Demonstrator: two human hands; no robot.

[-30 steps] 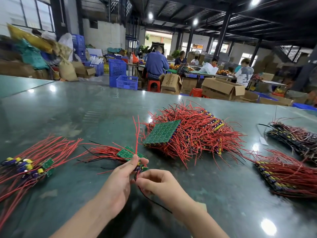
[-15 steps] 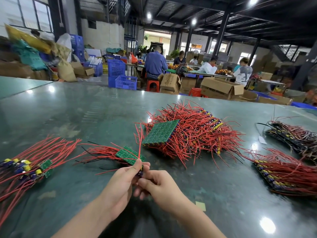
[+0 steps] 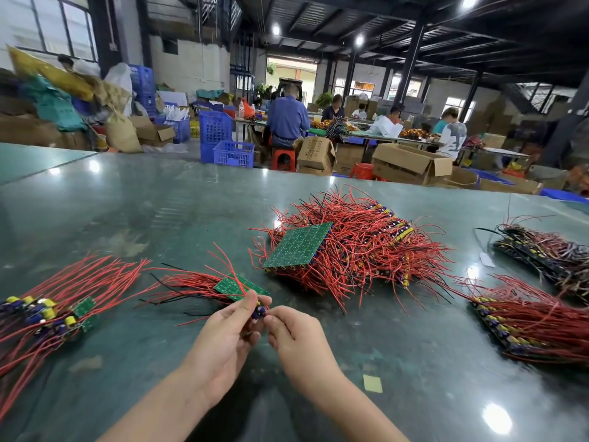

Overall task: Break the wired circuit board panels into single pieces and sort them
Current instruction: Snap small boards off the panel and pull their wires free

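My left hand (image 3: 228, 333) and my right hand (image 3: 294, 334) meet low in the middle of the table, both pinching a small wired board piece (image 3: 259, 309) with blue and yellow components. Just behind my fingers lies a green board strip (image 3: 234, 287) with red and black wires running left. A big heap of wired panels (image 3: 360, 247) sits behind, with a green panel (image 3: 298, 245) tilted on its left side. A pile of single pieces (image 3: 47, 312) with red wires lies at the left.
Stacks of wired panels lie at the right (image 3: 522, 320) and far right (image 3: 548, 253). A small yellow scrap (image 3: 372, 383) sits on the glossy green table (image 3: 159, 212). Beyond the far edge are blue crates (image 3: 223, 145), cardboard boxes (image 3: 411, 164) and seated people.
Both hands have stayed together on the small piece, working it close between the fingertips. The upright red wire above the left hand has tipped down to the left.
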